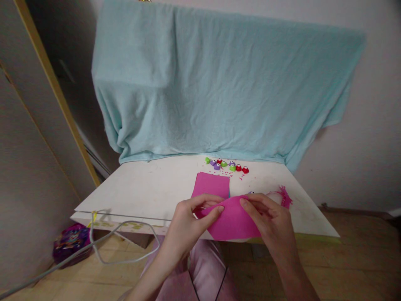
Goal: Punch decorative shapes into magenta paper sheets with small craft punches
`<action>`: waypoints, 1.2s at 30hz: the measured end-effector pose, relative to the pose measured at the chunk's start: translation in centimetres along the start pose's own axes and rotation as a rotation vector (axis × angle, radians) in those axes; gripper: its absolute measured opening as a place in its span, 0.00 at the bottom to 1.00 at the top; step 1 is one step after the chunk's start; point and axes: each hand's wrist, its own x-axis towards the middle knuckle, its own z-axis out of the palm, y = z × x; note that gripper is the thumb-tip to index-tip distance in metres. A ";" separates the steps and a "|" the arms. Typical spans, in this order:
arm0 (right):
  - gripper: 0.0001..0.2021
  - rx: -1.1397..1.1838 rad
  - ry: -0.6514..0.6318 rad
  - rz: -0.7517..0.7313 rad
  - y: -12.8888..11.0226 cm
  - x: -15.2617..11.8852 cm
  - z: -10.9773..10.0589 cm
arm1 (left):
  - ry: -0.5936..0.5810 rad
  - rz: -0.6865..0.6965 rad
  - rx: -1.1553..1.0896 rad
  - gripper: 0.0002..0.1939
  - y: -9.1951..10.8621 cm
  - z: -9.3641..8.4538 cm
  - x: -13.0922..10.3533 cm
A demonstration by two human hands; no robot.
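Paper [234,223] is between left hand [191,217] and right hand [272,219], both pinching its upper edge; long axis runs along front of table [140,184].

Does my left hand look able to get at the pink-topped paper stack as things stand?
Probably yes, though the left hand would likely first release the pink sheet it's pinching. The pink-topped paper stack lies just beyond that hand, its far part uncovered.

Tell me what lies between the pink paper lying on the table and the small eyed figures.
The head view shows tiny pink bits scattered on the white tabletop between that pink paper and the figures.
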 end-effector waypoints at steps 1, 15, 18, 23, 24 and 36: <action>0.11 0.006 -0.025 0.005 -0.2 0.0 0.0 | -0.010 -0.003 -0.003 0.10 0.0 0.0 0.0; 0.05 -0.085 -0.239 -0.098 -1.8 -0.2 0.5 | -0.042 0.063 0.083 0.09 0.6 0.5 -0.6; 0.04 -0.087 -0.241 -0.121 -1.7 -0.2 0.5 | -0.020 0.098 0.150 0.09 0.5 0.6 -0.7; 0.03 -0.101 -0.220 -0.153 -1.6 -0.1 0.6 | 0.018 0.164 0.255 0.09 0.7 0.8 -1.0; 0.03 -0.105 -0.218 -0.162 -1.6 0.0 0.6 | 0.021 0.181 0.268 0.09 0.8 0.8 -1.1; 0.05 -0.166 -0.230 -0.283 -2.3 0.0 0.6 | -0.047 0.325 0.415 0.12 2.0 -0.6 -1.2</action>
